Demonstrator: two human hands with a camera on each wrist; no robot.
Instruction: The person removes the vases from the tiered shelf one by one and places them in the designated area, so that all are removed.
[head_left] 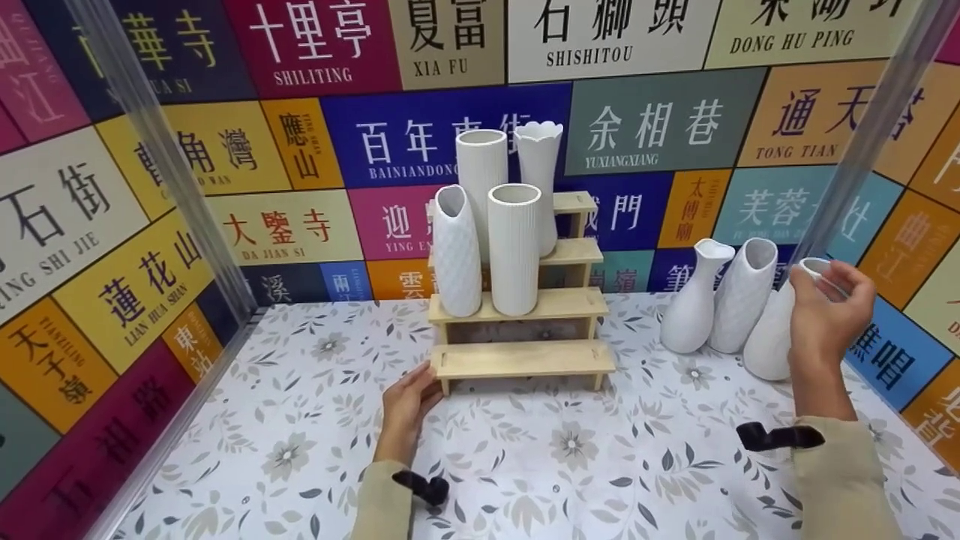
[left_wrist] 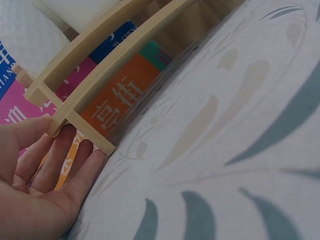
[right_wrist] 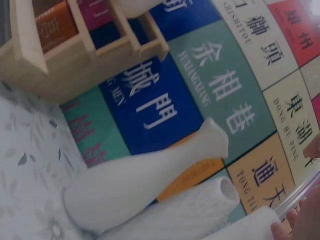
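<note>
My left hand point(head_left: 409, 390) pinches the left front corner of a light wooden stepped stand point(head_left: 525, 360). In the left wrist view, thumb and fingers point(left_wrist: 65, 175) meet that corner at the lowest step. My right hand point(head_left: 836, 311) is at the mouth of the rightmost white vase point(head_left: 772, 341), with fingers apart. The right wrist view shows its fingertips point(right_wrist: 280, 231) beside the mouth of that vase point(right_wrist: 255, 225) and a digit point(right_wrist: 313, 147) away from it; contact is unclear. Beside it stand a diamond-textured vase point(head_left: 742, 300) and a flared-neck vase point(head_left: 688, 307).
On the stand's steps are a diamond-textured vase point(head_left: 459, 259), a ribbed cylinder vase point(head_left: 515, 255), a taller cylinder vase point(head_left: 480, 161) and a scalloped-rim vase point(head_left: 540, 180). A floral cloth point(head_left: 300, 420) covers the table. Sign-printed walls point(head_left: 652, 124) surround it, with clear corner strips point(head_left: 172, 172).
</note>
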